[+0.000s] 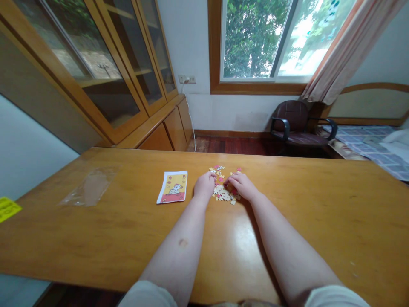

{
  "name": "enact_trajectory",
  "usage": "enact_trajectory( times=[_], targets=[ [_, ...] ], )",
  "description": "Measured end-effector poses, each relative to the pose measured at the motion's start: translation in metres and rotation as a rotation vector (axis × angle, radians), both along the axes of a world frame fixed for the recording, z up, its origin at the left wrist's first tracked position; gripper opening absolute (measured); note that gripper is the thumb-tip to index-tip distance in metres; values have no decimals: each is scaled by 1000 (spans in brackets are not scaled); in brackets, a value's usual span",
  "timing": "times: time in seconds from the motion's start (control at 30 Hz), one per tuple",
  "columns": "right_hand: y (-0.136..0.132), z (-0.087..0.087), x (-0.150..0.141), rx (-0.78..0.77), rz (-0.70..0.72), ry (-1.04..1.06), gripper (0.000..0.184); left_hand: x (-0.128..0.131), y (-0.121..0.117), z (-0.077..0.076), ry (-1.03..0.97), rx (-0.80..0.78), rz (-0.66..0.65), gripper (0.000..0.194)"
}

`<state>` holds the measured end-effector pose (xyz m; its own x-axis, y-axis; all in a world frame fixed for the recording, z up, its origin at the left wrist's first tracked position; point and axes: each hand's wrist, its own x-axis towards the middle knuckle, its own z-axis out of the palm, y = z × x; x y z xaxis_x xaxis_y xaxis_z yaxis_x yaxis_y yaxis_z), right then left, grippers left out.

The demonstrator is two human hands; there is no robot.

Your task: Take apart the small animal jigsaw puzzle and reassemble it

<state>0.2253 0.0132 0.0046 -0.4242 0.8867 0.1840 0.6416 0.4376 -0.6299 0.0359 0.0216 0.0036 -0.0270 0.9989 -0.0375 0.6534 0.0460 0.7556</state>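
Note:
A loose pile of small jigsaw puzzle pieces (223, 194) lies on the wooden table in front of me, many pale side up, others red, yellow and pink. My left hand (204, 186) rests at the pile's left edge, fingers bent together; whatever is in them is hidden. From the right my right hand (243, 186) reaches over the pile, with its fingers apart and their tips at the pieces. Left of my left hand lies a picture card (173, 187) showing a white cartoon animal on yellow and red.
A clear plastic bag (91, 187) lies flat on the table's (134, 238) left side. A yellow label (9, 209) shows at the far left edge. Beyond the table are a glass-doored cabinet (147, 115), a dark office chair (292, 121) and a bed (367, 140).

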Motion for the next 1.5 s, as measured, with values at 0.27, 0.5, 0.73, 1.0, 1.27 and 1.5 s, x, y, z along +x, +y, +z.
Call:
enact_trajectory(
  times=[0.27,0.5,0.73,1.0,1.27,1.5],
  targets=[
    [1,0,6,48,-337,-39,40,-1,-1,2,92,-10,21,30],
    [-1,0,-2,-41,68,93,37,2,0,1,102,0,-93,30],
    [1,-4,-2,25,-144,29,23,3,0,1,133,-34,-136,31],
    [2,-8,-6,48,-169,-117,11,5,1,-4,116,55,-168,32],
    [6,-9,0,72,-308,-140,10,3,-1,1,82,83,-86,31],
    [4,-9,-1,107,-187,-136,22,3,0,1,47,86,-49,30]
  ],
)
